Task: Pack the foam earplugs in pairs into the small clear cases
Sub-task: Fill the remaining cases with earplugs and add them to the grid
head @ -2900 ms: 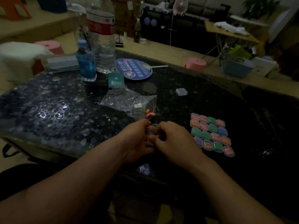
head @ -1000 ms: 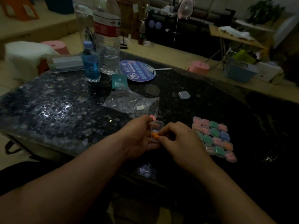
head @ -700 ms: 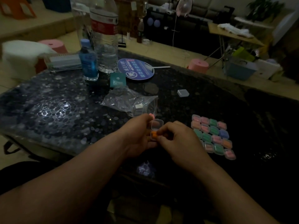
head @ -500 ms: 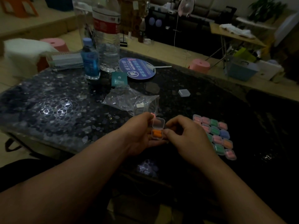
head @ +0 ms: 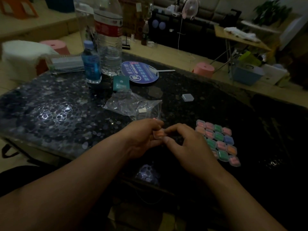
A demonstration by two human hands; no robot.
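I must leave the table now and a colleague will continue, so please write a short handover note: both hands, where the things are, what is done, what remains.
Left hand holds a small clear case with orange earplugs inside; right hand pinches the same case from the right. It looks closed; I cannot tell if it is snapped.
Done: a block of filled cases lies on the table, right of the hands.
Left: set this case with the block; one empty case lies farther back; the plastic bag lies behind the left hand, contents unclear.

Two bottles (head: 109, 42) (head: 91, 64), one fan (head: 140, 72), one bag (head: 131, 105), one held case (head: 159, 133), one lone case (head: 188, 97), about fourteen grouped cases (head: 218, 136).
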